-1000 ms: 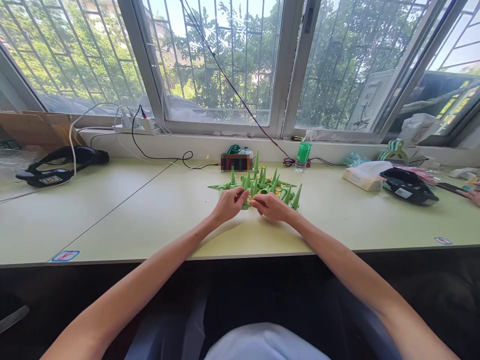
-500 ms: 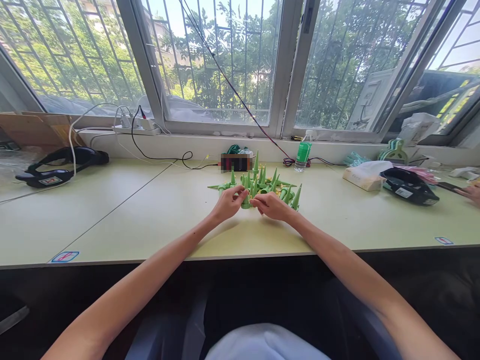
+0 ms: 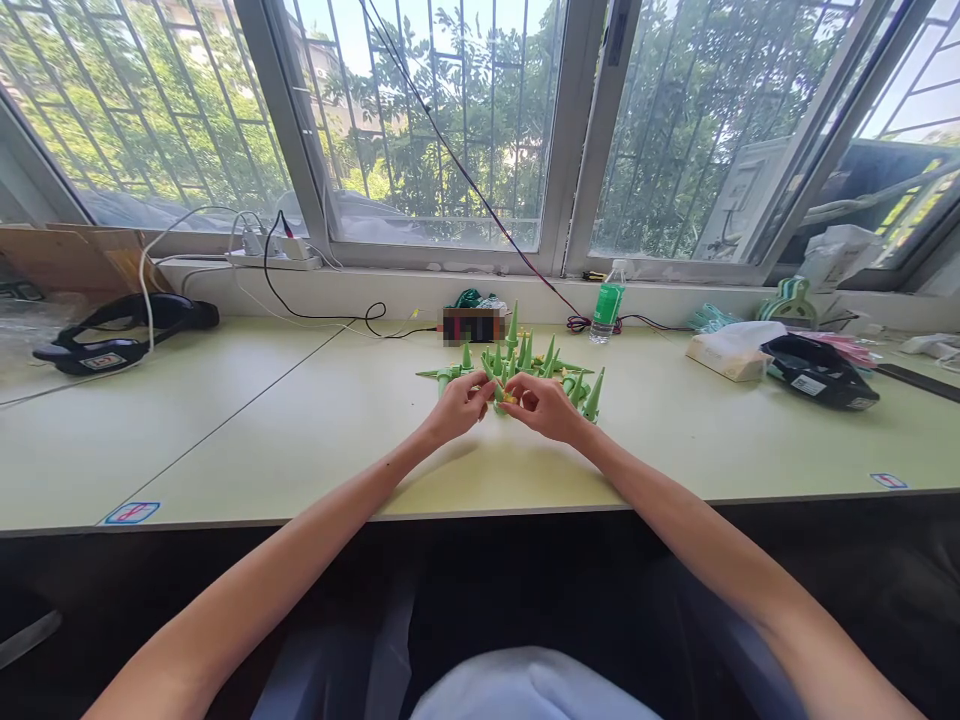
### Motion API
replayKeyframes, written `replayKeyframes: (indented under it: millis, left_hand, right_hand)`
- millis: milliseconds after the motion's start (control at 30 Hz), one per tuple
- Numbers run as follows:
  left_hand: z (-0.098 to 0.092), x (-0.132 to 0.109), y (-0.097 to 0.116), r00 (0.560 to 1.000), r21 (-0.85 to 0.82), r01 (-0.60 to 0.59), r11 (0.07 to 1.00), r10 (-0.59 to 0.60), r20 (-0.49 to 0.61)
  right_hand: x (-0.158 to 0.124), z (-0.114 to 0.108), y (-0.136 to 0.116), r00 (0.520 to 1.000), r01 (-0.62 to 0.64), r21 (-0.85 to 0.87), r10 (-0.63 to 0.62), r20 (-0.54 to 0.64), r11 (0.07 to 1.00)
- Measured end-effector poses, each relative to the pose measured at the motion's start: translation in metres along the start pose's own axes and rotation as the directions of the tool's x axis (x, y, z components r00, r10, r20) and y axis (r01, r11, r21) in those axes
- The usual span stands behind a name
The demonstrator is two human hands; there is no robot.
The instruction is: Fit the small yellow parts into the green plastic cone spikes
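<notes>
1. Reaching over the bench (image 3: pixel 300 440), our left hand (image 3: pixel 457 407) and right hand (image 3: pixel 549 410) meet, fingertips pinched on one green cone (image 3: pixel 498 391).
2. Just behind it, on the bench, we see a pile of green cones (image 3: pixel 553 366), many upright.
3. Farther back, a green bottle (image 3: pixel 607 308) stands near the window sill.

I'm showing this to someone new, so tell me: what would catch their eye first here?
First the heap of green cones in the middle of the table, spikes pointing up. Just in front of it the left hand and right hand meet, pinching one green cone with a small yellow bit at the fingertips. After that, the green bottle by the window and the black headset at far left stand out.
</notes>
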State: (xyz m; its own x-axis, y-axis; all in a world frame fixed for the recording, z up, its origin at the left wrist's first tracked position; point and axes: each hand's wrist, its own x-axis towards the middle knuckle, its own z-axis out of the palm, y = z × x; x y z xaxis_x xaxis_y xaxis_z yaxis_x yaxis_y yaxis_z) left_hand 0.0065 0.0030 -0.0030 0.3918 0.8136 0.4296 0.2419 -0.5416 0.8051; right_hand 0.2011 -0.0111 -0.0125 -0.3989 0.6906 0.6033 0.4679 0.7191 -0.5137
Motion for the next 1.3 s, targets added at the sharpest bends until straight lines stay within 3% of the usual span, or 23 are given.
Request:
replayKeyframes:
  millis: [267, 1000, 1300]
  left_hand:
    - [-0.0007, -0.0027, 0.0059, 0.998, 0.003, 0.033, 0.999, -0.033, 0.047]
    - [0.0002, -0.0025, 0.0009, 0.996, -0.001, 0.068, 0.998, -0.068, 0.053]
    - [-0.0021, 0.0014, -0.0003, 0.981, 0.186, -0.066, 0.98, 0.097, -0.167]
  right_hand:
    - [-0.0017, 0.004, -0.0028, 0.999, 0.017, 0.042, -0.019, 0.049, 0.999]
    - [-0.0012, 0.0084, 0.0038, 0.998, 0.048, 0.136, -0.053, 0.029, 0.99]
    - [0.002, 0.0047, 0.0005, 0.997, 0.013, -0.023, -0.014, -0.075, 1.0]
